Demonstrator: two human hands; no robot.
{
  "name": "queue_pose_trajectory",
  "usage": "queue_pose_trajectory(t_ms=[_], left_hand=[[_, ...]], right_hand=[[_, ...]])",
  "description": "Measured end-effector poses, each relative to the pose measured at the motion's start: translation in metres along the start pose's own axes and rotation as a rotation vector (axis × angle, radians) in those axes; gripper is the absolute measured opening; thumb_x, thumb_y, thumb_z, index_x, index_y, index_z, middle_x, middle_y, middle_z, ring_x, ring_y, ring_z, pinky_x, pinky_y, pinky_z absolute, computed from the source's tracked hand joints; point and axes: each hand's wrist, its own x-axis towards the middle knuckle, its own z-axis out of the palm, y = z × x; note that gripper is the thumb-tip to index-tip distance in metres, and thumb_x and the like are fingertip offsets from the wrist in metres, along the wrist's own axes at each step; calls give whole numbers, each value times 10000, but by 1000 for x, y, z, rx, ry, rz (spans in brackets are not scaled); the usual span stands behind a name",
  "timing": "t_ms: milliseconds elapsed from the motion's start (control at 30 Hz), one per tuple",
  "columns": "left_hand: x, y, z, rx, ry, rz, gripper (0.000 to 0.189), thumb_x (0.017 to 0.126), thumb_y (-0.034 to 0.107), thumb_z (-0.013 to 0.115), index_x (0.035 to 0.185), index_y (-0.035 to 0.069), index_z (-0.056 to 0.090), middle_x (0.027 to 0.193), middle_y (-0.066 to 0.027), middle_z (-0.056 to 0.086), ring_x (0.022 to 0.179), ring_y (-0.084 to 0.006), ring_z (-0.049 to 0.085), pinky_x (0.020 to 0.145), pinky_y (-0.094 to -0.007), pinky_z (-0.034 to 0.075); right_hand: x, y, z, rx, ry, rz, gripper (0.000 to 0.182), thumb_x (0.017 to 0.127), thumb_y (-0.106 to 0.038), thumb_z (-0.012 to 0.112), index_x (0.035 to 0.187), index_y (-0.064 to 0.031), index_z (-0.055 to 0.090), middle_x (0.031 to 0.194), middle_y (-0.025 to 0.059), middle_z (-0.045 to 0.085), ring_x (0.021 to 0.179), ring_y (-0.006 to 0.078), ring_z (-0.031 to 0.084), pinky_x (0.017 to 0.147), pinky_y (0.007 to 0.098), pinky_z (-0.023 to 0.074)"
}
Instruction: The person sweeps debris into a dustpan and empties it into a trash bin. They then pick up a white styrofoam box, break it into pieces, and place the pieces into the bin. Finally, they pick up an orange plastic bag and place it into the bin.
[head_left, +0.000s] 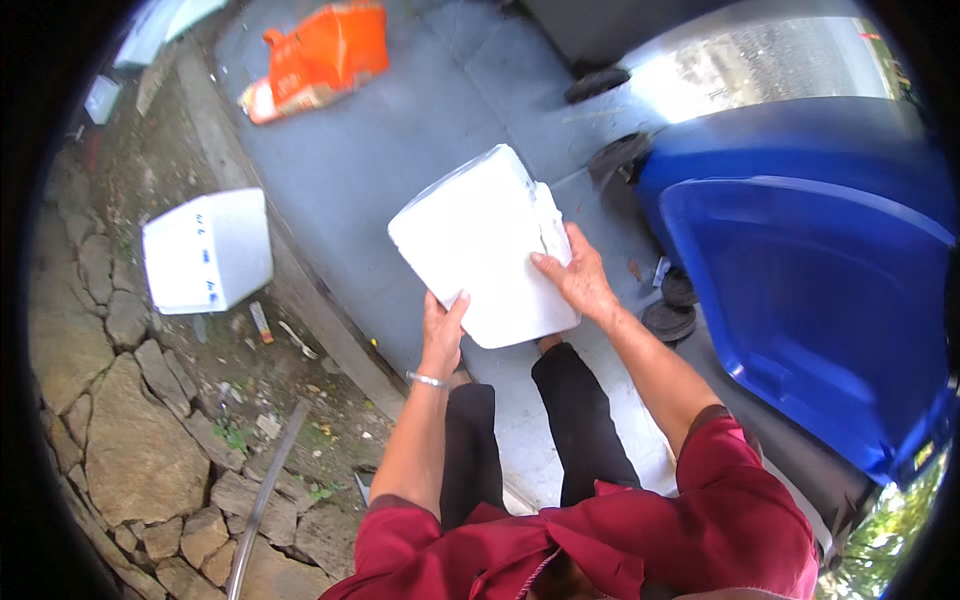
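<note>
A white foam box (480, 247) is between my two hands in the middle of the view, above the grey paved floor. My left hand (444, 330) grips its lower left edge, the thumb on the white face. On the right, my right hand (577, 277) clasps the side with the uneven edge, its thumb also on the face. The fingers behind the box are hidden. Another white foam box (206, 251), with blue marks on it, lies on the dirt to the left. An orange bag (330, 56) rests on the paving at the top.
Blue lidded wheeled bins (817, 300) stand close on the right, their black wheels (667, 319) on the paving. A low concrete kerb (300, 300) divides the paving from dirt and stones (142, 442) on the left. A metal pipe (262, 502) lies at lower left.
</note>
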Motion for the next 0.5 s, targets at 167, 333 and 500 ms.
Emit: queue_pose_trajectory(t_ms=[167,333,500], left_hand=[[-120,137,45,-112,-41,214,454,839,45,570,1224,38,330,1155,-86,482,1040,-163,487,838,-303,440],[-232,254,112,24,-286,595,594,796,123,658,1256,0,304,1179,-81,444,1053,-149,441,919,-294,359],[-336,338,206,151,-539,934,661,759,169,704,1241,-27,296,1182,-107,431,1062,-170,430,939,-319,338]], right_hand=[[-91,-167,-71,-188,169,-502,432,725,-230,691,1049,-6,513,975,166,525,923,300,534,790,346,436],[-200,-291,-170,-177,384,-720,406,688,-165,665,1028,16,537,937,170,567,880,316,555,780,361,451],[-300,-390,-288,-45,397,-736,394,719,-184,662,1049,3,556,908,133,591,810,215,594,700,308,482]])
